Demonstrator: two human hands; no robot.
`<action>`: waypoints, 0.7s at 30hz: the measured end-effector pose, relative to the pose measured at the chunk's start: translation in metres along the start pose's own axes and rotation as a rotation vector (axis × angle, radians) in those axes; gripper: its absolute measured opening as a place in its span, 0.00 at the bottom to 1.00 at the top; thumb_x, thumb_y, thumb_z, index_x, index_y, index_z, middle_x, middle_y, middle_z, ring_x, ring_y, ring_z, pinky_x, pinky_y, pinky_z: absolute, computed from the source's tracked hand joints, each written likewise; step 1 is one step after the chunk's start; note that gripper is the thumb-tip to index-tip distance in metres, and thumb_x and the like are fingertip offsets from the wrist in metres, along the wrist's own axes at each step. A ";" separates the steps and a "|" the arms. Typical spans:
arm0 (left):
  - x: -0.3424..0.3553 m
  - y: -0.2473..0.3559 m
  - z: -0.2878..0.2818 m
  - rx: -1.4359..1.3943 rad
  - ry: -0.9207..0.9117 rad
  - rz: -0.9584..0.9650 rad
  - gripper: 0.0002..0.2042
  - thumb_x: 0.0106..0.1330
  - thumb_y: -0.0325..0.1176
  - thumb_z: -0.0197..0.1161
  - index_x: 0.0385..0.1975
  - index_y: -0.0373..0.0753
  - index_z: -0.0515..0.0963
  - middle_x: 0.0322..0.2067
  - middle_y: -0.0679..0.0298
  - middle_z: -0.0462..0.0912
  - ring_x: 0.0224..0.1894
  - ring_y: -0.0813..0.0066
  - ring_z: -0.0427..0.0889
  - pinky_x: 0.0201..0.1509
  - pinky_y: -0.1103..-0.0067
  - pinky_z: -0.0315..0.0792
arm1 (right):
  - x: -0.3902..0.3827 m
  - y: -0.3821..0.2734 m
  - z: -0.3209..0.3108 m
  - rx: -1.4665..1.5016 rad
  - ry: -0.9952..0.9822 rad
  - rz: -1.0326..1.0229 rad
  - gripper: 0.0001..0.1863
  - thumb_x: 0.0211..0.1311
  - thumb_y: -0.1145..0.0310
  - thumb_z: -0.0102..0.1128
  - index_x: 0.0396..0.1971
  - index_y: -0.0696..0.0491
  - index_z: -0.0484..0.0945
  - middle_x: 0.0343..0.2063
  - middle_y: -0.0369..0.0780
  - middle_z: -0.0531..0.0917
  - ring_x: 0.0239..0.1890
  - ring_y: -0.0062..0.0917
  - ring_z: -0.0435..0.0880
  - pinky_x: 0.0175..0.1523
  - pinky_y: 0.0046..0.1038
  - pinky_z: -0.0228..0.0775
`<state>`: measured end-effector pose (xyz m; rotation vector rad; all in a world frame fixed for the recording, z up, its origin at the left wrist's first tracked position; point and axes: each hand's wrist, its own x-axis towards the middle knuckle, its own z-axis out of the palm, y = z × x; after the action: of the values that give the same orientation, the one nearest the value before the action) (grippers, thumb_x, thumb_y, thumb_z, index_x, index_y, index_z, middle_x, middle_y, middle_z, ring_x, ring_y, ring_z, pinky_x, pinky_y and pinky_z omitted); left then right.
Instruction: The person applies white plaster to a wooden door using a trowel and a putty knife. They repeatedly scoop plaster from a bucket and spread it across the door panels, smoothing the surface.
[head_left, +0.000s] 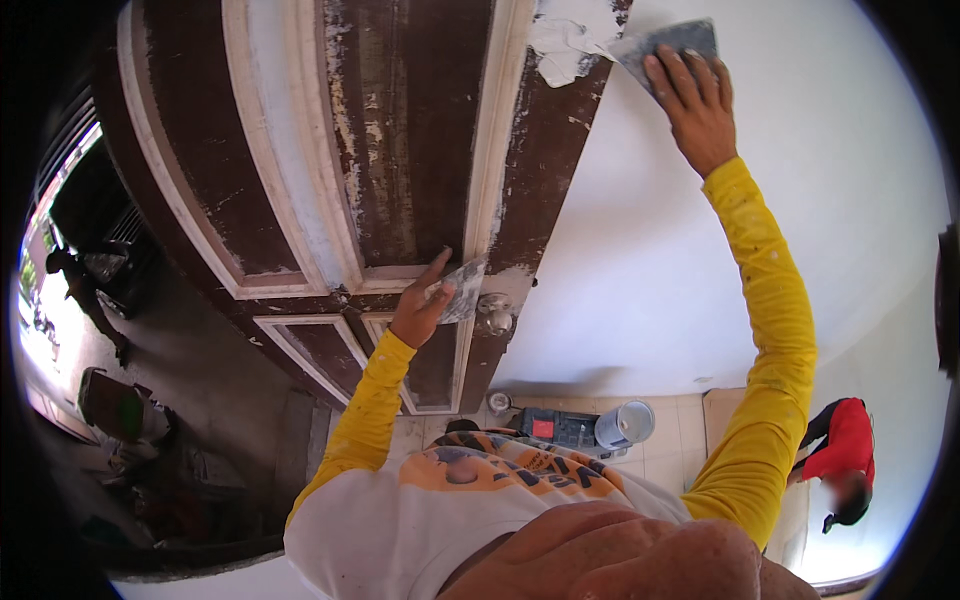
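The right hand (692, 100) grips a broad scraper (697, 38), the left hand (418, 308) clasps a smaller scraper (467, 289); the grey pail's (609, 432) interior is indistinct.

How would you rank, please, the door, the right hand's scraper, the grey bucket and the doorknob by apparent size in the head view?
1. Door
2. Scraper in the right hand
3. Grey bucket
4. Doorknob
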<state>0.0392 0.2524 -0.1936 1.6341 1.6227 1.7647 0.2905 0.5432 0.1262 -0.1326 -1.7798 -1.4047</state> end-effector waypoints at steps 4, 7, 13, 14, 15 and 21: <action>-0.002 -0.008 -0.001 -0.023 0.003 -0.068 0.30 0.75 0.46 0.56 0.69 0.30 0.64 0.65 0.49 0.72 0.68 0.62 0.70 0.70 0.74 0.60 | 0.015 0.014 -0.020 -0.033 0.021 -0.006 0.36 0.55 0.76 0.59 0.67 0.41 0.70 0.64 0.30 0.73 0.63 0.31 0.70 0.73 0.44 0.54; -0.004 -0.009 -0.001 -0.051 -0.001 -0.091 0.29 0.76 0.45 0.55 0.69 0.31 0.64 0.64 0.49 0.73 0.67 0.63 0.70 0.70 0.75 0.60 | 0.060 0.000 -0.041 0.070 -0.035 -0.090 0.35 0.57 0.75 0.58 0.67 0.40 0.70 0.65 0.30 0.72 0.63 0.31 0.70 0.73 0.41 0.55; -0.004 -0.009 -0.003 -0.087 -0.004 -0.027 0.29 0.76 0.45 0.55 0.69 0.31 0.65 0.65 0.50 0.72 0.68 0.64 0.69 0.70 0.75 0.60 | 0.022 0.023 -0.028 0.069 -0.051 -0.293 0.33 0.58 0.73 0.59 0.66 0.37 0.71 0.67 0.27 0.71 0.66 0.29 0.70 0.74 0.42 0.55; -0.004 -0.010 -0.004 -0.083 -0.001 -0.028 0.29 0.76 0.46 0.55 0.69 0.31 0.65 0.66 0.50 0.72 0.68 0.64 0.69 0.70 0.75 0.60 | 0.032 0.026 -0.033 0.070 -0.002 -0.308 0.34 0.58 0.74 0.60 0.66 0.35 0.71 0.67 0.26 0.71 0.66 0.28 0.69 0.74 0.42 0.54; -0.004 -0.011 -0.004 -0.083 -0.004 -0.025 0.29 0.76 0.46 0.55 0.69 0.31 0.65 0.66 0.50 0.71 0.69 0.64 0.69 0.70 0.75 0.60 | 0.047 0.026 -0.040 0.059 0.011 -0.328 0.35 0.57 0.76 0.60 0.66 0.35 0.71 0.67 0.27 0.71 0.67 0.29 0.69 0.74 0.42 0.54; -0.004 -0.008 -0.003 -0.115 -0.004 -0.068 0.30 0.75 0.47 0.55 0.69 0.31 0.65 0.66 0.51 0.72 0.68 0.65 0.68 0.70 0.76 0.59 | 0.117 0.026 -0.041 0.096 0.091 -0.506 0.22 0.64 0.64 0.57 0.59 0.38 0.77 0.62 0.34 0.75 0.65 0.37 0.70 0.74 0.52 0.54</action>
<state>0.0340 0.2504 -0.2016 1.5130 1.5262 1.7846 0.2525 0.4721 0.2234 0.4561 -1.8758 -1.6335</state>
